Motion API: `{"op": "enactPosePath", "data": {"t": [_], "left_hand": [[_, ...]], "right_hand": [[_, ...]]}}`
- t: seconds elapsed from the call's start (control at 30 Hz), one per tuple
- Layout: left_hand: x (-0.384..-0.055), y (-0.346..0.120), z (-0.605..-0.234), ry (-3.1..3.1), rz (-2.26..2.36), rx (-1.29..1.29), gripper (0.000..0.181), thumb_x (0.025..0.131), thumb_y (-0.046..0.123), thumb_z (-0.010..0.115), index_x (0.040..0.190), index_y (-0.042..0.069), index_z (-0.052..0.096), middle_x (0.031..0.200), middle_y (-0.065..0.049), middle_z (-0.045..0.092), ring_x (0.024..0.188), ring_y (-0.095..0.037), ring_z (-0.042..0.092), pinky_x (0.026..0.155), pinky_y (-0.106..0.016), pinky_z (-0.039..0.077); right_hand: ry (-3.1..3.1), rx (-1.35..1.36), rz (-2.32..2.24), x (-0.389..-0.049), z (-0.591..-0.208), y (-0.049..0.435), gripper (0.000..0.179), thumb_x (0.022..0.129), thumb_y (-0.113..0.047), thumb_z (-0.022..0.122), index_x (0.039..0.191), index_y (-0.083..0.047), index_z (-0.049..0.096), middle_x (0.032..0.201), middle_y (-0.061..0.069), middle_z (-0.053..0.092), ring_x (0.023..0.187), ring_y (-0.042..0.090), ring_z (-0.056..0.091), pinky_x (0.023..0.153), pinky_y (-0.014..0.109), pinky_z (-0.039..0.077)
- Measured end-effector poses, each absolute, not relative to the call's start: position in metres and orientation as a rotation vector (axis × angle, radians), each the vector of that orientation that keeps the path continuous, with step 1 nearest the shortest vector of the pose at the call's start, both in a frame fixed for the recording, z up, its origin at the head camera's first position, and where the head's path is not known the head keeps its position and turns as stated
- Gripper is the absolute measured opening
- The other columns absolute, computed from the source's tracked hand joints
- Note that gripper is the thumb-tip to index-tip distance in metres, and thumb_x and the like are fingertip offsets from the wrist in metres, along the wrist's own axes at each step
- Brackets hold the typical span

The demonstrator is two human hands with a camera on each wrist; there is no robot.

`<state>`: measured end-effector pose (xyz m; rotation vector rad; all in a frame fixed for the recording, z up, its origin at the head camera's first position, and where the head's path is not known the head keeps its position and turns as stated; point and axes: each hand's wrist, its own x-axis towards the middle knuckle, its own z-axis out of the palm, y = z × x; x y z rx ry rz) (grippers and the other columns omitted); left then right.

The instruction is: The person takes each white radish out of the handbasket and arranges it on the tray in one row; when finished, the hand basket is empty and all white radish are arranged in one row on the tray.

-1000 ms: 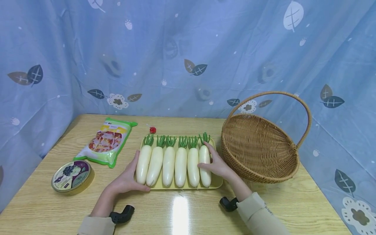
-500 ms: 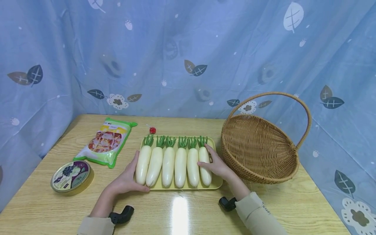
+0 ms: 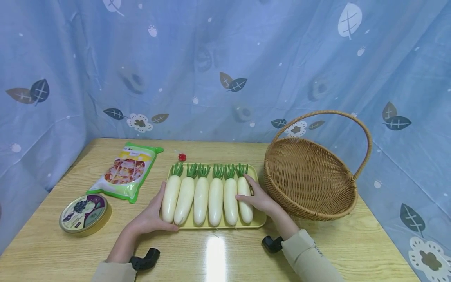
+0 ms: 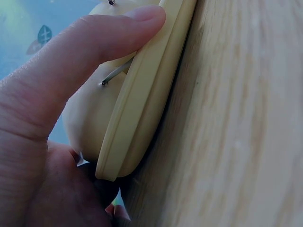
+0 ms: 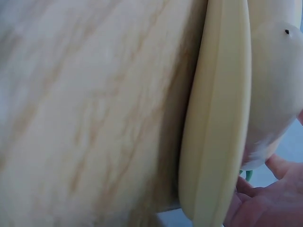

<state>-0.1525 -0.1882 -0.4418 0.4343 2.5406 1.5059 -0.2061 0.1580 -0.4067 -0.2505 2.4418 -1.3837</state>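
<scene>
Several white radishes [image 3: 201,201] with green stem tufts lie side by side in a shallow yellow tray [image 3: 259,222]. My left hand [image 3: 149,217] holds the tray's near left corner; in the left wrist view the thumb [image 4: 109,35] presses on the rim [image 4: 135,109], and the other fingers are partly hidden. My right hand [image 3: 260,199] holds the rightmost radish [image 3: 246,213] between thumb and fingers, inside the tray. In the right wrist view the tray's side [image 5: 218,118] covers part of that hand [image 5: 277,198].
A wicker basket [image 3: 310,176] with a tall handle tilts just right of the tray. Left of the tray lie a green-edged food bag [image 3: 127,172] and a round tin [image 3: 84,214]. A small red object [image 3: 181,157] sits behind the tray. A blue patterned curtain [image 3: 197,78] hangs behind the table.
The rightmost radish has settled lower into the row, its green top dropping slightly toward me and leftward. My right hand moved slightly with it; my left hand stayed on the tray.
</scene>
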Motion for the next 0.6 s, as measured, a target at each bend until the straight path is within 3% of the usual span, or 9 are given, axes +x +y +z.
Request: {"op": "enactPosePath", "data": {"t": [0.3, 0.47, 0.6], "left_hand": [[-0.153, -0.187, -0.441, 2.548, 1.498, 0.439, 0.142, 0.051, 0.03, 0.088, 0.143, 0.005, -0.017, 0.149, -0.025, -0.009, 0.134, -0.044, -0.004, 0.102, -0.063, 0.002], [-0.155, -0.186, -0.439, 2.549, 1.48, 0.426, 0.143, 0.05, 0.03, 0.088, 0.143, 0.006, -0.018, 0.149, -0.025, -0.01, 0.134, -0.043, -0.004, 0.103, -0.062, 0.002], [-0.158, -0.185, -0.436, 2.55, 1.493, 0.458, 0.145, 0.048, 0.029, 0.089, 0.143, 0.008, -0.018, 0.149, -0.024, -0.011, 0.134, -0.042, -0.004, 0.104, -0.061, 0.003]], "right_hand": [[2.538, -0.352, -1.307, -0.201, -0.407, 0.158, 0.086, 0.085, -0.034, 0.064, 0.148, -0.016, 0.01, 0.149, 0.021, 0.008, 0.135, 0.041, 0.008, 0.101, 0.063, 0.017], [2.612, -0.425, -1.233, -0.195, -0.402, 0.158, 0.083, 0.086, -0.037, 0.062, 0.148, -0.013, 0.012, 0.146, 0.026, 0.012, 0.131, 0.044, 0.016, 0.098, 0.064, 0.023], [2.656, -0.418, -1.171, -0.185, -0.396, 0.16, 0.081, 0.087, -0.04, 0.06, 0.148, -0.015, 0.013, 0.146, 0.029, 0.006, 0.13, 0.049, 0.016, 0.095, 0.068, 0.024]]}}
